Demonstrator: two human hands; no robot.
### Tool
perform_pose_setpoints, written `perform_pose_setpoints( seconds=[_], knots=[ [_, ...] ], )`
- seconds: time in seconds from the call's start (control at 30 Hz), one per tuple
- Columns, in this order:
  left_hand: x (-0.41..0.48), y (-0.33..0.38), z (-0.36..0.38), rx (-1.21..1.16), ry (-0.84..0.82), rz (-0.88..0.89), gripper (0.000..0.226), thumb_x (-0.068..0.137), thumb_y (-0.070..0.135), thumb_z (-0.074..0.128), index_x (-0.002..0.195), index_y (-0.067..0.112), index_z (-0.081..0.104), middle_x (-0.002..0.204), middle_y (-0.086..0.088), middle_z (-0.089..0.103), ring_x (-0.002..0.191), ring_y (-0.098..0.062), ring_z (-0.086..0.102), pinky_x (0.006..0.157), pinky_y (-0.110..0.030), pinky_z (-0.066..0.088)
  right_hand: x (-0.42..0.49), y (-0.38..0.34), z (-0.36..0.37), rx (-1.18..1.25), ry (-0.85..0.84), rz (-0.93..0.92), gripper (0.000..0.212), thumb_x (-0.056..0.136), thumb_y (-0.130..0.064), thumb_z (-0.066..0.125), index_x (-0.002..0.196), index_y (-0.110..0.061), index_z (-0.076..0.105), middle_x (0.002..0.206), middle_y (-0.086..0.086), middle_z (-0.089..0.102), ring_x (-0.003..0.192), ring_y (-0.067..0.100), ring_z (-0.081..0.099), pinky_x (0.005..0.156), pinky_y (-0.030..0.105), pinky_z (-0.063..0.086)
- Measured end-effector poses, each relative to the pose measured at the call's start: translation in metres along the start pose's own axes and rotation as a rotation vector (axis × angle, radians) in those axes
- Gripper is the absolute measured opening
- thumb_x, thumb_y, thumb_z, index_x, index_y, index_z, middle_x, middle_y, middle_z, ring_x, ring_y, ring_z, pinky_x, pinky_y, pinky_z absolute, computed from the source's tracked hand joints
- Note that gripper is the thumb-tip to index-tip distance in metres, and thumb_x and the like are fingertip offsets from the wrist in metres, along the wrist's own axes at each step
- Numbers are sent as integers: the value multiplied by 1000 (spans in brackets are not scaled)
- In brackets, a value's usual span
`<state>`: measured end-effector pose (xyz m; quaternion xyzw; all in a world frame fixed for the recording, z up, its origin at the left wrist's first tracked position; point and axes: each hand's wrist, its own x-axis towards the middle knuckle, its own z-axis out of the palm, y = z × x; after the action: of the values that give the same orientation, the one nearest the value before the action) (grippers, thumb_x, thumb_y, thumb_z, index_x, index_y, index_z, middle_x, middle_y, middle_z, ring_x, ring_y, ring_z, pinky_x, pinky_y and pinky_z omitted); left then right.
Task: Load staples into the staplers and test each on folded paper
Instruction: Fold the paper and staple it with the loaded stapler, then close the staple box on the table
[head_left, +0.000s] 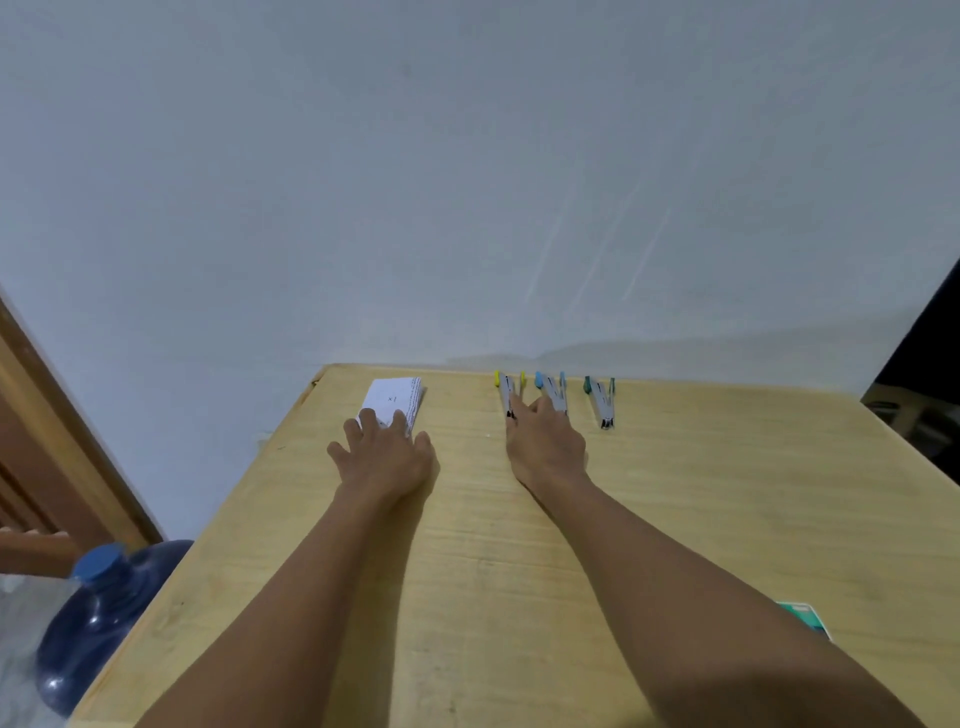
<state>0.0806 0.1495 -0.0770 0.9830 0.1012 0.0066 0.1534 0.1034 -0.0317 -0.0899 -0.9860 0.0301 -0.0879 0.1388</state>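
Three opened staplers lie in a row at the far edge of the wooden table (675, 519): a yellow one (506, 395), a light blue one (555, 392) and a dark green one (602, 402). My right hand (545, 441) reaches between the yellow and light blue staplers, fingers spread and touching both. A stack of folded white paper (397, 397) lies at the far left. My left hand (384, 452) rests with its fingertips on the near edge of the paper, fingers apart.
A green and white box (805, 616) peeks out beside my right forearm near the right edge. A blue water jug (98, 618) stands on the floor at the left, below the table. A wall rises directly behind the table. A wooden door frame is at the far left.
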Motion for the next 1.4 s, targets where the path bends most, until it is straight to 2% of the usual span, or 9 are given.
perform_pose_setpoints(
  seconds=[0.2,0.4,0.63,0.73,0.83,0.9,1.2,1.3,1.4],
  knots=[
    [26,6,2,-35,17,-14,44,98,35,30,139,20,40,147,-15,24,134,-35,21,107,-51,19,-5,1,0,118,90,63,43,104,-31,36,147,-24,36,138,0,48,120,22,52,85,38,48],
    [41,6,4,-37,58,16,30,98,29,33,120,17,49,136,-16,34,123,-35,30,102,-49,25,-4,5,3,189,157,68,31,101,-33,43,131,-28,51,126,-7,57,109,18,58,80,37,49],
    [-5,4,7,-65,155,193,57,98,44,44,149,22,33,153,-11,25,140,-31,21,109,-47,22,-7,7,-10,386,140,148,30,96,-41,52,125,-34,56,122,-9,60,99,15,63,78,32,50],
    [-43,1,13,-154,134,293,54,97,47,44,147,26,41,150,-6,34,138,-28,26,108,-44,23,-16,11,-19,548,71,139,32,92,-43,57,123,-35,58,121,-10,59,95,10,59,80,32,50],
    [-79,6,17,-218,114,344,61,86,54,34,139,30,51,142,-1,45,131,-25,33,104,-40,26,-42,19,-42,831,-110,86,31,91,-40,60,121,-31,61,119,-11,58,105,12,60,95,40,52],
    [-102,15,20,-265,101,373,57,86,55,36,134,32,57,136,2,50,127,-23,36,98,-36,27,-77,31,-66,920,-174,20,24,93,-35,61,116,-31,65,114,-9,61,95,11,64,89,33,54],
    [-184,92,32,-420,4,579,41,93,54,54,130,37,60,137,8,45,132,-16,29,96,-31,17,-212,124,-130,855,46,4,14,93,-22,65,104,-28,71,101,-11,68,85,6,62,66,11,47],
    [-207,118,39,-365,-74,612,48,90,61,54,134,41,54,142,8,38,136,-14,22,98,-31,13,-228,169,-132,665,157,39,16,91,-28,67,104,-36,67,107,-16,64,91,2,59,76,19,47],
    [-221,129,48,-320,-112,602,65,78,72,51,137,43,49,146,7,34,137,-16,20,96,-31,13,-236,202,-129,501,84,82,33,89,-39,67,121,-39,60,117,-16,54,105,7,54,89,29,48]
  ],
)
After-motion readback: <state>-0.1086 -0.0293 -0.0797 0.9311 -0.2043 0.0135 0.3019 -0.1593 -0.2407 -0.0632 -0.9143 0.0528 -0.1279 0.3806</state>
